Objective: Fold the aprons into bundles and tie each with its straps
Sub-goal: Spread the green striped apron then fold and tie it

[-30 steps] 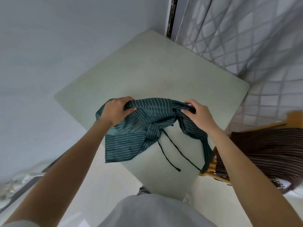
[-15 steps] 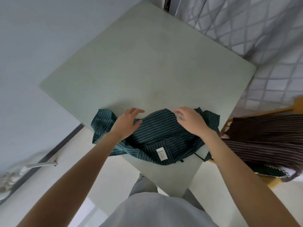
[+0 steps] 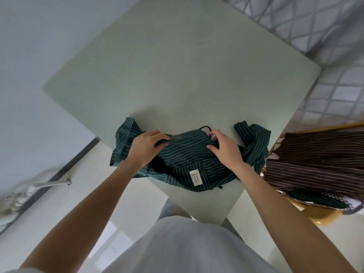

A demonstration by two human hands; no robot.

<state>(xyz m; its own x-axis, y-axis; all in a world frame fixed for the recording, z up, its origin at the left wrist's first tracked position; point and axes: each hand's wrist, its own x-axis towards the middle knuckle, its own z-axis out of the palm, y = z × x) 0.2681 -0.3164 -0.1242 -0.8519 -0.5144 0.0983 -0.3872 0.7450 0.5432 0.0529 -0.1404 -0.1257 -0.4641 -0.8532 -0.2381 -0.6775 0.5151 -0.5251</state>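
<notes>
I see the pale green square desk (image 3: 177,75) carrying the crumpled dark green white-striped cloth apron (image 3: 183,160) at its near corner. A brown striped apron (image 3: 319,164) lies on the wooden chair (image 3: 323,215) off the right edge, partly cut off. My left grip (image 3: 146,148) and right grip (image 3: 225,149) each pinch the green apron's top fold. A thin black strap (image 3: 204,127) peeks out behind.

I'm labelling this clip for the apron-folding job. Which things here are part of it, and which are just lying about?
Part of the job:
green striped apron, gripped by the left hand and right hand
its black strap
brown striped apron waiting on the wooden chair
table

Lying about:
patterned curtain
pipe by the wall
</notes>
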